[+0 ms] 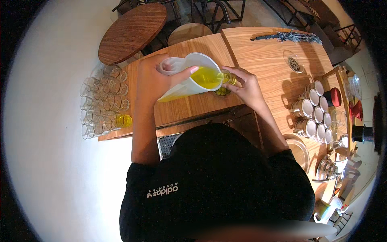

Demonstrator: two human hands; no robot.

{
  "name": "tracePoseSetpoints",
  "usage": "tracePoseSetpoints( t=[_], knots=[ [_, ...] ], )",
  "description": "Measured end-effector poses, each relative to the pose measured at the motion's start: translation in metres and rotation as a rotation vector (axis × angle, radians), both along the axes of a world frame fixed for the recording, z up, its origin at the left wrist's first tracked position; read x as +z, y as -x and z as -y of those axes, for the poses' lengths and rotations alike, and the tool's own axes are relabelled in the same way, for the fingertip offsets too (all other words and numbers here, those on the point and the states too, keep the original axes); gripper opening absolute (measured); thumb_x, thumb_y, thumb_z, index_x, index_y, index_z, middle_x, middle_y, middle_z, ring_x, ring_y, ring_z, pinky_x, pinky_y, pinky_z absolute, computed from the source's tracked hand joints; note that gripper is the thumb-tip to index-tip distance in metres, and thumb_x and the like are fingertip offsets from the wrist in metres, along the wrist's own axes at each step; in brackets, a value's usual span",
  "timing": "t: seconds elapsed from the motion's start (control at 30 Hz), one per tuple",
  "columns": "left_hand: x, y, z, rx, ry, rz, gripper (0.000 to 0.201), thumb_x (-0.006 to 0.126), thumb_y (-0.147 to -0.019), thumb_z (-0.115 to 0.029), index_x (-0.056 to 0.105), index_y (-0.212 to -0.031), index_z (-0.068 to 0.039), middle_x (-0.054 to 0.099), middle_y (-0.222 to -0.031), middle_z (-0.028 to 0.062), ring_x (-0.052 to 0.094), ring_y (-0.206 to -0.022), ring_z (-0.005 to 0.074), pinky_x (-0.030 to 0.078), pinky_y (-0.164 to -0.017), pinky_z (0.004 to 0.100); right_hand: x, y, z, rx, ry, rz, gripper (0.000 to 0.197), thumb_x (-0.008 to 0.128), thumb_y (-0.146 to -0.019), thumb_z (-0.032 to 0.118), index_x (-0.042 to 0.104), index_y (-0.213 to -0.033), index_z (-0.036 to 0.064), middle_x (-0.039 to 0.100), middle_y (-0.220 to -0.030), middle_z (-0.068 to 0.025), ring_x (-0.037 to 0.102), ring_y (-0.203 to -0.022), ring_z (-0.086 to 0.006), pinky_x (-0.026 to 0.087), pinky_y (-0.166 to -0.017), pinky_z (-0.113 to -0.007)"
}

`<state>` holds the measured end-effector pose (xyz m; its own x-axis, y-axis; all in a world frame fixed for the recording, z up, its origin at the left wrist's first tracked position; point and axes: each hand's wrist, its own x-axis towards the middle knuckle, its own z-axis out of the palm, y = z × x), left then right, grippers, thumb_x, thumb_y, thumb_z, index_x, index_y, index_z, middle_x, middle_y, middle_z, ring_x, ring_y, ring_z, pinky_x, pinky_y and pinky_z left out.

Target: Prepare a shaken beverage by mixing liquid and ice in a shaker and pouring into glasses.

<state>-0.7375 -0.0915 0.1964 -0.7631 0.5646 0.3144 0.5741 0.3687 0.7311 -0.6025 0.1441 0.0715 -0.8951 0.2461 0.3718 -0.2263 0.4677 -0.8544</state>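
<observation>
My left hand grips a translucent white plastic pitcher by its handle side, thumb along the rim. The pitcher is tilted to the right, with yellow-green liquid inside reaching its lip. At that lip, my right hand holds a small clear glass between thumb and fingers. Yellow liquid shows in the glass, and its mouth meets the pitcher's edge. Just below, a round vessel with green contents is partly hidden by the pitcher and my fingers.
Rows of clear glass mugs line the counter's left end; the nearest ones hold yellow liquid. On the right stand several pale-topped mugs, a red-topped container, a small glass dish and a feather duster. A round table stands beyond.
</observation>
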Motion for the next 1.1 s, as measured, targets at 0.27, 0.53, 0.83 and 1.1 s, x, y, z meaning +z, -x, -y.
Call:
tracePoseSetpoints(
  t=[0.27,0.53,0.83,1.1],
  knots=[
    [-0.007,0.004,-0.001,-0.008,-0.007,0.015,0.040,0.096,-0.073,-0.027,0.076,-0.089,0.004,0.076,-0.080,0.0137,0.074,-0.068,0.0167,0.059,-0.064,0.0298,0.003,0.000,0.000,0.043,0.051,0.131,0.056,0.079,-0.084,-0.005,0.062,-0.137,0.0006,0.066,-0.131,-0.0142,0.062,-0.126,-0.0202,0.050,-0.112,-0.034],
    [-0.001,0.001,0.000,0.022,-0.053,0.055,0.038,0.095,-0.074,-0.025,0.077,-0.092,0.004,0.076,-0.080,0.0119,0.073,-0.068,0.0155,0.059,-0.065,0.0291,0.006,-0.001,-0.002,-0.007,0.000,0.029,0.057,0.084,-0.080,0.002,0.066,-0.135,0.0075,0.072,-0.123,-0.0151,0.069,-0.116,-0.0253,0.054,-0.101,-0.036],
    [-0.013,0.004,0.002,0.072,-0.222,0.183,0.040,0.091,-0.077,-0.028,0.078,-0.094,0.005,0.077,-0.082,0.0126,0.074,-0.070,0.0163,0.059,-0.066,0.0280,0.019,-0.009,-0.008,-0.037,-0.256,0.010,0.060,0.073,-0.078,-0.013,0.064,-0.135,0.0041,0.068,-0.123,-0.0181,0.067,-0.113,-0.0348,0.054,-0.097,-0.038],
    [-0.022,0.013,0.002,0.012,-0.318,0.152,0.039,0.092,-0.077,-0.028,0.077,-0.093,0.005,0.077,-0.080,0.0122,0.074,-0.067,0.0161,0.058,-0.064,0.0268,0.008,-0.011,-0.017,-0.061,-0.589,-0.023,0.056,0.071,-0.074,-0.011,0.069,-0.128,0.0049,0.065,-0.123,-0.0140,0.060,-0.118,-0.0333,0.049,-0.105,-0.043]
  ],
)
